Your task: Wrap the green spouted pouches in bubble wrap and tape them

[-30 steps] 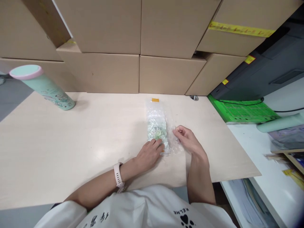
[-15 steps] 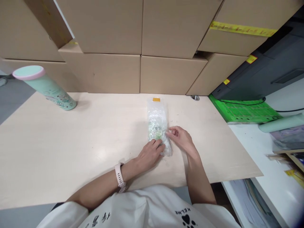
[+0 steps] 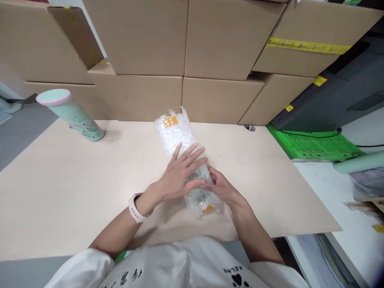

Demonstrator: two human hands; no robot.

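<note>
holding a bubble-wrapped packet mid-frame, orange tape at both ends

left hand lies spread over it, right hand pinches its edge; what remains is unclear

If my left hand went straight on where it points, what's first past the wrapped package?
From your left hand, probably the cardboard boxes at the far side of the table, though depth is unclear.

Beneath your fingers, the package is wrapped in crinkled, glossy clear plastic. Your counter has a smooth wood finish; the boxes across the top are matt cardboard. The tumbler, at left, is perhaps coated metal.
</note>
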